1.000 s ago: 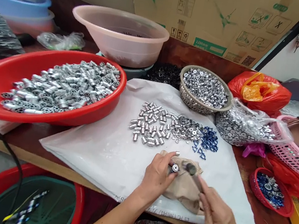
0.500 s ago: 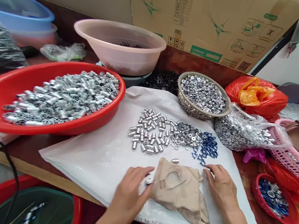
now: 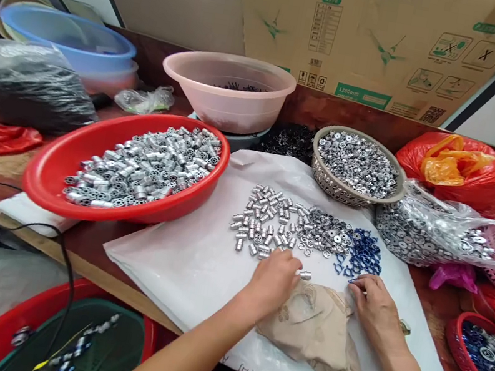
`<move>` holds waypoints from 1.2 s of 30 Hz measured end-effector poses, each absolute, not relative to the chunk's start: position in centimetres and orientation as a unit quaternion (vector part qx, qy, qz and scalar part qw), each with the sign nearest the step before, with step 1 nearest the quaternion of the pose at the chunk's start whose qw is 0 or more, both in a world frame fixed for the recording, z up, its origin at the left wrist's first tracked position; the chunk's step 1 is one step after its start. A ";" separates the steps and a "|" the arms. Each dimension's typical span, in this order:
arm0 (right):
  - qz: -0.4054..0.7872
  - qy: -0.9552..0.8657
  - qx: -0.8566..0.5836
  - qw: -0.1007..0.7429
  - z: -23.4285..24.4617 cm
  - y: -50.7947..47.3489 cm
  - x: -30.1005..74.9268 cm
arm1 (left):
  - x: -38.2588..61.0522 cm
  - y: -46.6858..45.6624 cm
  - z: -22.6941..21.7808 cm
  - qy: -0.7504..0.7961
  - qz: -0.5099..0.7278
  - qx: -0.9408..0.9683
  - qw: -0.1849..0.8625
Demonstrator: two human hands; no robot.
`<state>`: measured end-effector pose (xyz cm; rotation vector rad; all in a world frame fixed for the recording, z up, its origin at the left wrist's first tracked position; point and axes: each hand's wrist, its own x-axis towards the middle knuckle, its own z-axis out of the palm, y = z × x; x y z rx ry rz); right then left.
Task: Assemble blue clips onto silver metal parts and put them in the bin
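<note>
Head cam: left hand (image 3: pixel 272 286) at the far left corner of the cloth (image 3: pixel 309 326), fingers curled, tips right by a lone cylinder (image 3: pixel 305 275); can't tell if they grip anything; right hand (image 3: pixel 373 311) over the cloth's right side, thumb and index nearly together at a blue clip (image 3: pixel 351 281), just off the near edge of the blue pile (image 3: pixel 366 253); can't tell if it's pinched; loose parts lie on the sheet (image 3: pixel 176 268) beyond the hands: silver pile (image 3: pixel 266 214) left, discs (image 3: pixel 327 232) mid, blue right; my read: pick-up step, one part per hand; next move calls for a fine fingertip pinch on that single clip, neighbours undisturbed, with the left steady near the cylinder; metal item (image 3: pixel 404 327) beside right hand, mostly hidden, can't identify.
</note>
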<state>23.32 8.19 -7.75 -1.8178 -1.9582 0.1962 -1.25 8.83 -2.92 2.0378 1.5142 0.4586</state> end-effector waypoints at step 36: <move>0.318 -0.765 -0.406 0.385 -3.6 4.2 14.3 | -3.2 4.4 -3.5 0.346 0.336 0.277 0.831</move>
